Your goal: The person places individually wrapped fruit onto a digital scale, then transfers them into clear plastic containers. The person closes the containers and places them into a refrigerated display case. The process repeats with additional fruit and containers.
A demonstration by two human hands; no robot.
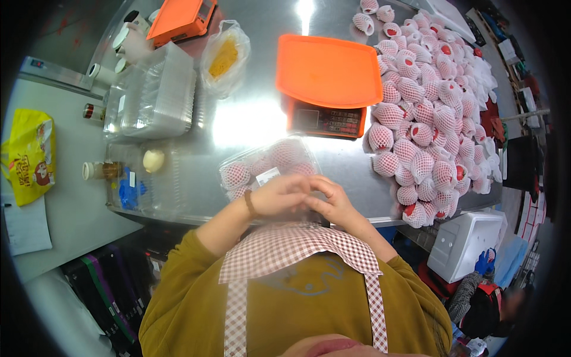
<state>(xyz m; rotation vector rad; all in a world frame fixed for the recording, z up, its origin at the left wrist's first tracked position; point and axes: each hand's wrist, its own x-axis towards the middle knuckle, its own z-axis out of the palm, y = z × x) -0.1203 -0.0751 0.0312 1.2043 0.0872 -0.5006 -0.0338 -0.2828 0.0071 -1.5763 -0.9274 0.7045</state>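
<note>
My left hand (pixel 282 193), with a brown beaded band at the wrist, meets my right hand (pixel 334 203) at the near edge of the metal table. Their fingertips come together, and anything small between them is hidden by the fingers and blur. Just beyond them lies a clear plastic clamshell box (pixel 267 157). Inside it are several round fruits in foam net sleeves (pixel 235 175). A white printed label (pixel 267 176) shows on the box, near my left fingers.
An orange weighing scale (pixel 330 71) stands beyond the box. Many red fruits in foam nets (pixel 415 111) are heaped right. Stacked clear containers (pixel 156 98), a bag of yellow bands (pixel 225 58) and a peeled onion-like item (pixel 153 160) lie left. Another person's blue-gloved hand (pixel 484 262) is lower right.
</note>
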